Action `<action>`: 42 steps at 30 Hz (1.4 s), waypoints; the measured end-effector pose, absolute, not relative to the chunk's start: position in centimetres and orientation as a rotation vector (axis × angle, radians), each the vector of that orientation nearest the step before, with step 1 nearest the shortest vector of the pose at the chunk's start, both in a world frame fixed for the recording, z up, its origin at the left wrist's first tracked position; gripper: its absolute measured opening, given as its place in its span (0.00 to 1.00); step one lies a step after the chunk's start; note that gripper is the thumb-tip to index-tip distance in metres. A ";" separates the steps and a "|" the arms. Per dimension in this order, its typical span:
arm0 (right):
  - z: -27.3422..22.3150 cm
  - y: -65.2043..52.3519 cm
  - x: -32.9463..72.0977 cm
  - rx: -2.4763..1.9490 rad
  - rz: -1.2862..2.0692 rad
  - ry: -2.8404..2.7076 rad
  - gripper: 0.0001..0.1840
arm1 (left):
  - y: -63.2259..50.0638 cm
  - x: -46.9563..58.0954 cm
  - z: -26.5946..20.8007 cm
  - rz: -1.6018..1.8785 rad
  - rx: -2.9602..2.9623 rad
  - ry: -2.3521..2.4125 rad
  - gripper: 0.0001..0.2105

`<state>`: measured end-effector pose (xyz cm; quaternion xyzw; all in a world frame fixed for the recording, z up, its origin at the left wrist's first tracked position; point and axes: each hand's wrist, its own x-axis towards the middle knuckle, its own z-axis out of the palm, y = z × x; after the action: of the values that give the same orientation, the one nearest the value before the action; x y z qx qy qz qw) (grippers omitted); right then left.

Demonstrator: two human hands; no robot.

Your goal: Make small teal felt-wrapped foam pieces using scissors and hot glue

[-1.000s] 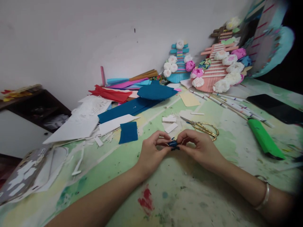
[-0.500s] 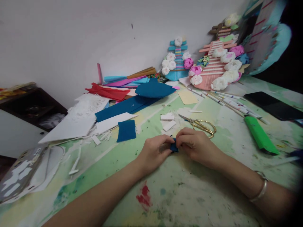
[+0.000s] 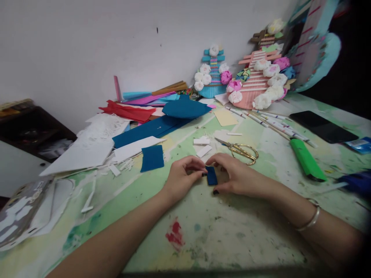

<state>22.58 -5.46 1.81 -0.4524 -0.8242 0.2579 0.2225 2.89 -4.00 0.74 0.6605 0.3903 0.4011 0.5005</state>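
Observation:
A small dark-blue rectangle of crepe paper [image 3: 212, 175] lies between my hands on the painted table. My left hand [image 3: 185, 173] pinches its left edge with thumb and fingertips. My right hand [image 3: 234, 173] arches over the right side, thumb well apart from the fingers; an index fingertip reaches the top edge, though contact is unclear. Just beyond the hands are small white card pieces [image 3: 201, 142] and gold-handled scissors [image 3: 242, 150], blades pointing left. A larger blue crepe paper piece [image 3: 152, 158] lies flat to the left.
Behind are a blue cut-out shape [image 3: 185, 108], folded red paper [image 3: 127, 111] and white foam sheets [image 3: 84, 150]. Flower-decorated instrument models [image 3: 214, 90] lean on the wall. At right lie a green paper roll [image 3: 307, 159], a black phone [image 3: 323, 125] and several thin sticks [image 3: 278, 125].
My right thumb and fingers have spread apart from the small blue piece, which now shows more of its face. My left hand stays at its edge. The view has shifted slightly right.

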 end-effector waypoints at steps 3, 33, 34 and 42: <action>1.8 -5.5 22.1 -1.355 0.665 -2.252 0.26 | -3.7 2.6 0.8 1.064 1.549 0.991 0.04; 0.2 -4.2 22.1 -1.153 1.315 -1.625 0.10 | -5.1 4.2 0.2 0.381 2.719 1.086 0.08; 0.2 -4.2 22.1 -1.145 1.319 -1.617 0.11 | -5.0 4.3 0.2 0.419 2.657 1.091 0.08; -0.4 -3.8 22.1 -1.139 1.234 -1.542 0.12 | -3.3 2.9 0.3 1.189 1.758 1.101 0.11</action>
<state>22.14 -3.77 -0.37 -0.4539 -0.6145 0.4918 0.4176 2.93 -3.31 0.31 0.6840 0.4285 0.4628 0.3665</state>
